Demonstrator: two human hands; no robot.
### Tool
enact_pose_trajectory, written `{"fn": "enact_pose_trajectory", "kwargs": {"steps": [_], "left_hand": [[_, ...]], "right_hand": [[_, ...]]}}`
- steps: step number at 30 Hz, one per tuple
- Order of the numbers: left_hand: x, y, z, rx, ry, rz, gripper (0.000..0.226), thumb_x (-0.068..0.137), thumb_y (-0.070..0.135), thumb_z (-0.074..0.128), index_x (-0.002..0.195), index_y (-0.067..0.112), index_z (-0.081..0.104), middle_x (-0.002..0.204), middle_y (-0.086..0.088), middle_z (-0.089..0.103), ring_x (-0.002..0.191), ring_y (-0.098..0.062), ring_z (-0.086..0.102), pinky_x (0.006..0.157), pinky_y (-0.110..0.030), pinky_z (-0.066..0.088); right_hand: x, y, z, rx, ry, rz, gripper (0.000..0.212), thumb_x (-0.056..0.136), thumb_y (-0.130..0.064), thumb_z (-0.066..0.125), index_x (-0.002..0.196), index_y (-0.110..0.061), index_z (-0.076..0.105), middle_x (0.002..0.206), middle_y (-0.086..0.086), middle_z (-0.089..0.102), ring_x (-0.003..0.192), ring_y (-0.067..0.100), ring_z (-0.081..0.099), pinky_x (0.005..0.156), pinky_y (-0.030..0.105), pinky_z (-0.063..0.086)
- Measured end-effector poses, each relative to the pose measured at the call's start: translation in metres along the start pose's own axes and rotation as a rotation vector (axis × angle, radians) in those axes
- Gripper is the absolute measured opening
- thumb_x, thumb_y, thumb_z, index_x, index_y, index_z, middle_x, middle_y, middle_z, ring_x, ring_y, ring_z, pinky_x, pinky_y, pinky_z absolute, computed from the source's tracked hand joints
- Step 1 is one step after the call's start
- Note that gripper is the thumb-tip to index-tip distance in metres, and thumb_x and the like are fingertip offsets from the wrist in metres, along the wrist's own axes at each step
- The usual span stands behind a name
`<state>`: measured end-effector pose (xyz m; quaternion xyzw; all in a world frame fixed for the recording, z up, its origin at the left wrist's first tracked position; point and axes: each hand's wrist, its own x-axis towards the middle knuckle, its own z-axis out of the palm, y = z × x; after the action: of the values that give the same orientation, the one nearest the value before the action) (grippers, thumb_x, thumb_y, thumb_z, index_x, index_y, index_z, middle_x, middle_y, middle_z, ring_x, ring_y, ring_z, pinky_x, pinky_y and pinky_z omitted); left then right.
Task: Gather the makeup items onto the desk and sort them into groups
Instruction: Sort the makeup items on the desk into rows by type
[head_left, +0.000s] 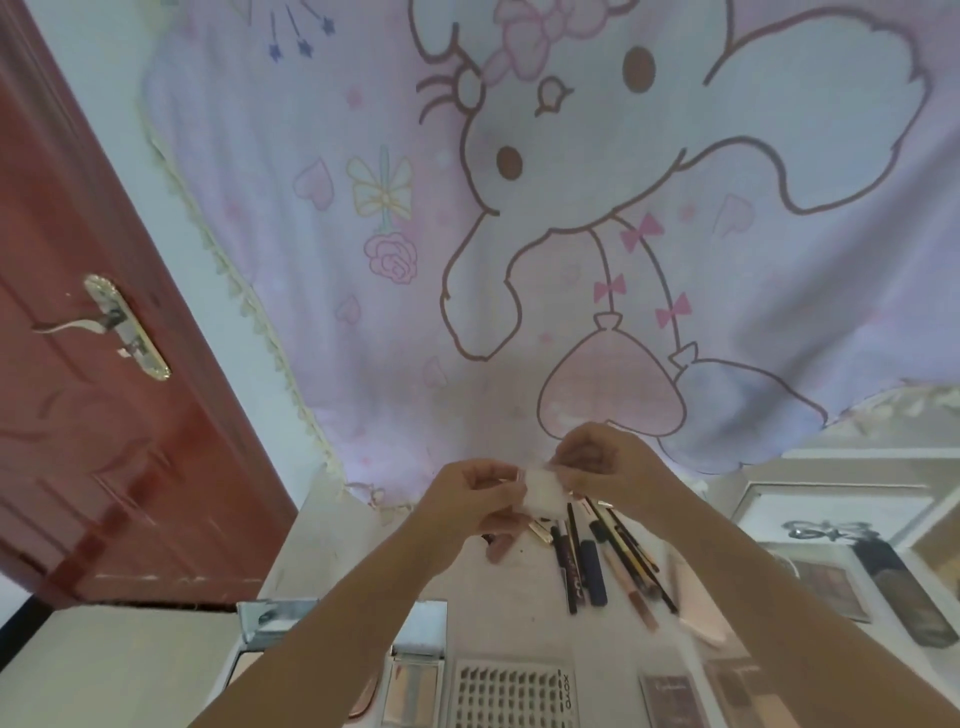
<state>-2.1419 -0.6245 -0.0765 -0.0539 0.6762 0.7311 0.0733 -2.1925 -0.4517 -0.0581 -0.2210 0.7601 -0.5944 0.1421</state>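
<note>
- Held between both hands above the desk (332, 525): a small white square pad (543, 491), soft-looking, maybe cotton or a sponge; too blurred to say which.
- Left hand (470, 499) at the pad's 9 o'clock edge, fingers curled in, pinching it.
- Right hand (602, 467) at the pad's 2 o'clock side, fingers bent over the top edge, also pinching; exact finger contact too blurred to tell.
- No clear long axis to the pad: roughly square, face turned toward the camera.
- Just beyond the pad at 5 o'clock: a row of pencils and slim tubes (597, 561), hard, glossy, dark and rose-gold, long axes running roughly 12 to 6 o'clock, fanned slightly.
- Nearer to that row: the right hand; probably the easier one for setting the pad down there.
- At 6 o'clock near the frame's lower edge: a false-lash tray (514, 691), flat, white, gridded.
- At 7 o'clock: open mirrored palettes (415, 670), hinged, shiny.
- At 4 o'clock: flat eyeshadow palettes (826, 582), matte pans.
- Behind everything: a pink cartoon cloth (363, 260), thin fabric.
</note>
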Motion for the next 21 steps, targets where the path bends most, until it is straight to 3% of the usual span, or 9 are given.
{"fn": "enact_pose_trajectory", "kwargs": {"steps": [4,7,12,15,17,19,21], "left_hand": [[-0.002,0.005,-0.004,-0.171,-0.022,-0.025,0.016,0.087,-0.002,0.05,0.084,0.006,0.063,0.057,-0.001,0.067,0.047,-0.01,0.062,0.045,-0.016,0.05],[-0.003,0.008,-0.01,-0.264,-0.017,-0.063,0.013,0.085,-0.003,0.051,0.077,0.006,0.056,0.052,-0.003,0.062,0.042,-0.011,0.059,0.04,-0.016,0.049],[-0.002,0.006,-0.01,-0.32,0.043,0.001,0.013,0.084,-0.002,0.053,0.074,0.003,0.059,0.059,-0.004,0.069,0.054,-0.01,0.066,0.049,-0.016,0.053],[-0.004,0.001,-0.01,-0.124,0.05,0.101,0.022,0.078,-0.005,0.061,0.085,0.015,0.063,0.072,0.006,0.073,0.069,-0.006,0.068,0.061,-0.014,0.054],[-0.005,-0.003,-0.01,0.018,0.068,0.145,0.035,0.072,-0.006,0.068,0.089,0.023,0.061,0.069,0.015,0.071,0.069,0.0,0.067,0.062,-0.012,0.052],[-0.006,-0.005,-0.01,0.082,0.068,0.168,0.038,0.07,-0.006,0.07,0.09,0.025,0.06,0.063,0.019,0.068,0.065,0.003,0.065,0.061,-0.011,0.051],[-0.008,-0.004,-0.012,0.142,0.017,0.16,0.037,0.069,-0.003,0.072,0.09,0.026,0.061,0.061,0.019,0.067,0.064,0.004,0.064,0.063,-0.011,0.052]], "right_hand": [[0.0,-0.008,0.0,-0.056,-0.04,-0.069,0.026,0.079,0.005,0.061,0.083,-0.02,0.063,0.085,-0.008,0.065,0.073,0.001,0.064,0.068,0.015,0.054],[-0.004,-0.011,0.001,-0.072,-0.086,-0.113,0.036,0.075,0.011,0.06,0.081,-0.024,0.066,0.094,-0.012,0.063,0.08,0.004,0.064,0.074,0.016,0.053],[-0.002,-0.012,0.01,-0.19,0.084,-0.161,0.032,0.072,0.004,0.067,0.071,-0.028,0.067,0.085,-0.014,0.06,0.073,0.001,0.062,0.072,0.011,0.052],[0.0,-0.008,0.015,-0.283,0.17,-0.181,0.016,0.071,-0.001,0.071,0.077,-0.016,0.07,0.079,-0.013,0.056,0.061,-0.005,0.058,0.063,0.004,0.048],[-0.001,-0.007,0.018,-0.364,0.126,-0.185,0.014,0.071,-0.007,0.072,0.077,-0.019,0.066,0.076,-0.012,0.054,0.059,0.0,0.056,0.061,0.005,0.048],[-0.003,-0.007,0.017,-0.451,0.049,-0.207,0.014,0.072,-0.012,0.072,0.081,-0.019,0.063,0.081,-0.01,0.052,0.064,0.003,0.054,0.063,0.004,0.047],[-0.005,-0.006,0.013,-0.509,-0.051,-0.237,0.017,0.072,-0.016,0.073,0.086,-0.019,0.062,0.098,-0.012,0.05,0.077,0.0,0.053,0.069,0.003,0.046]]}}
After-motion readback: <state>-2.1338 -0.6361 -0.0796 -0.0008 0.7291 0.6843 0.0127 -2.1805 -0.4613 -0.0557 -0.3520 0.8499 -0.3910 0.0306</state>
